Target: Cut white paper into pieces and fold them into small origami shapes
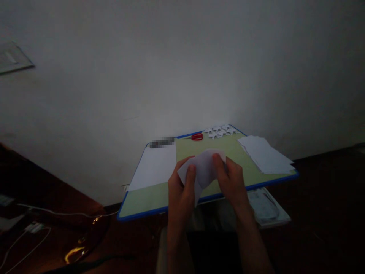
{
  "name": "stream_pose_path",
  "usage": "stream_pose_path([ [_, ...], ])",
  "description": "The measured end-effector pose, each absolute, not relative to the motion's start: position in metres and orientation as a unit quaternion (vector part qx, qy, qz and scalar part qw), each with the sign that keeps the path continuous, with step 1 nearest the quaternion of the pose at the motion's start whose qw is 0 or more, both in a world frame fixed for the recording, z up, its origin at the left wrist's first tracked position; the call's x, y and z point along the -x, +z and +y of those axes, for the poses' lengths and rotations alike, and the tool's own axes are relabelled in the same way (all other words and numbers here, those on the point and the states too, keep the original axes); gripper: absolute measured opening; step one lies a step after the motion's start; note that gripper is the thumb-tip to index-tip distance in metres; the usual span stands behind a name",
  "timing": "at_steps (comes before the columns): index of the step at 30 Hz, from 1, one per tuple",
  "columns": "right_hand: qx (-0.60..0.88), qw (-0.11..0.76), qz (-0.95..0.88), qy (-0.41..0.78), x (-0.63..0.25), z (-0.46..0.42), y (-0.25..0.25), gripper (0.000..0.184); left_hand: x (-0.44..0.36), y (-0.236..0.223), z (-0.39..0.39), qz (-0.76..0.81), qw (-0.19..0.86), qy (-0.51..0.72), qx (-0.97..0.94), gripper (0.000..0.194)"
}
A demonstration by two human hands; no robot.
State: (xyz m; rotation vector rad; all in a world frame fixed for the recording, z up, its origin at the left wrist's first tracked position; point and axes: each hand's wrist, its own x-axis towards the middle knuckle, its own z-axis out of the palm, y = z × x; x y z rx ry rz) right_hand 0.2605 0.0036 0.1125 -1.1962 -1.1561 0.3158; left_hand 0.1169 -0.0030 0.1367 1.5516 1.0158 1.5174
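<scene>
A white sheet of paper [203, 167], bent or folded along its middle, is held up over the front edge of the table. My left hand [183, 188] grips its left side, thumb on the near face and fingers behind. On the opposite side my right hand [230, 177] pinches the paper near its upper right corner, thumb in front. Part of the sheet hangs down beside my left thumb. Red-handled scissors [196, 137] lie beyond the paper at the table's back edge. Several small folded white paper pieces [219, 131] sit at the back right.
The green table [145, 203] has a blue rim and stands against a grey wall. A large white sheet [155, 165] covers its left part, and a stack of white paper [265, 154] lies at the right. Below are a pale flat item [266, 207] and, left, white cables [65, 214].
</scene>
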Motion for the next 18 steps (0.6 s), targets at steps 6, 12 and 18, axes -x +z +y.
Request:
stream_pose_path([
  [6, 0.479, 0.723, -0.435, 0.243, -0.274, 0.002, 0.111, 0.029, -0.104, 0.126, 0.006, 0.408, 0.39, 0.599, -0.568, 0.033],
  [12, 0.484, 0.741, -0.465, 0.014, -0.261, 0.009, 0.106, 0.011, -0.101, 0.121, 0.011, 0.401, 0.428, 0.589, -0.555, 0.038],
  [18, 0.441, 0.702, -0.558, 0.032, -0.236, 0.004, 0.11, 0.023, -0.106, 0.121, 0.013, 0.4, 0.449, 0.588, -0.541, 0.039],
])
